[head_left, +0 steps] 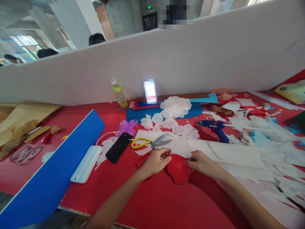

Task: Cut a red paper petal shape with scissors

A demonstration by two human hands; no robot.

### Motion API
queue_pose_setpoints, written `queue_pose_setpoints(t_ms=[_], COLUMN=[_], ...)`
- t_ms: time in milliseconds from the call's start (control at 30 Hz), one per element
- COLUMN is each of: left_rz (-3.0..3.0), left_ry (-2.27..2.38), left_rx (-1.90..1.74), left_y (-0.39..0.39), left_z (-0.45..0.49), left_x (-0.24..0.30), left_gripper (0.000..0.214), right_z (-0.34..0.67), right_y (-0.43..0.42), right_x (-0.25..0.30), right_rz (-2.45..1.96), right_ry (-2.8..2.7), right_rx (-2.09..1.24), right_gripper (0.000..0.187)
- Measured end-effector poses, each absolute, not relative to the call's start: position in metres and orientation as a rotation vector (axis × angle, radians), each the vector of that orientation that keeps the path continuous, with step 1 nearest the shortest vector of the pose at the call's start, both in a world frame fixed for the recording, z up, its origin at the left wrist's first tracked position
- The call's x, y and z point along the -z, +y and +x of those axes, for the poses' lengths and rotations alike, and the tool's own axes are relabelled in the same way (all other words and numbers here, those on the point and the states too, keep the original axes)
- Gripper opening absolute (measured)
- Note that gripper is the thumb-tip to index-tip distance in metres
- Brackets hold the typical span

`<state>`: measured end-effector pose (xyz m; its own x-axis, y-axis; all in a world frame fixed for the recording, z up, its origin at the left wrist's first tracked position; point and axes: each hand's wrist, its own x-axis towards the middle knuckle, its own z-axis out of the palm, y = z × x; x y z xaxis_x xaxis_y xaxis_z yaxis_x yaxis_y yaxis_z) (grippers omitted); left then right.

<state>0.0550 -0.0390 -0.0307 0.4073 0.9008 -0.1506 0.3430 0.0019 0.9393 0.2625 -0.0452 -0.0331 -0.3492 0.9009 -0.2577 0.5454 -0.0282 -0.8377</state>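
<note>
Paper, a red petal-shaped piece [178, 171], lies between left hand [156, 161] and right hand [200, 163] (each pinching an upper edge), its length pointing toward the person.

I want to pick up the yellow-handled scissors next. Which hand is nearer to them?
Left. The left hand sits just below the yellow-handled scissors, gripping the red paper piece. The right hand holds the paper's other edge, farther to the scissors' right.

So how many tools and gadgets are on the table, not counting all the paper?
Scissors: 1
Glue gun: 1
Black phone: 1
White power bank: 1
Bottle: 1
Total: 5
</note>
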Motion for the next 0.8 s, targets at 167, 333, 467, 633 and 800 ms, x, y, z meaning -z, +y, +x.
queue_pose_setpoints(t_ms=[167,333,467,633,800], left_rz=[1.265,1.296,1.378,1.433,1.368], left_ry=[1.02,0.909,0.954,1.0,1.078], left_rx=[-0.586,-0.613,-0.644,-0.72,-0.883], left_y=[-0.036,-0.039,-0.039,-0.038,-0.036], left_z=[0.057,0.059,0.06,0.06,0.061], left_x=[0.039,0.041,0.044,0.048,0.048], left_gripper=[0.043,0.03,0.034,0.037,0.039], right_z=[0.263,0.262,0.261,0.264,0.261], right_y=[-0.046,-0.045,-0.044,-0.04,-0.039], right_x=[0.035,0.035,0.04,0.049,0.047], right_rz=[-1.493,-1.524,-1.551,-1.478,-1.189], right_ry=[-1.896,-1.902,-1.888,-1.828,-1.594], right_rx=[-1.342,-1.325,-1.263,-1.277,-1.606], right_gripper=[0.026,0.027,0.027,0.028,0.026])
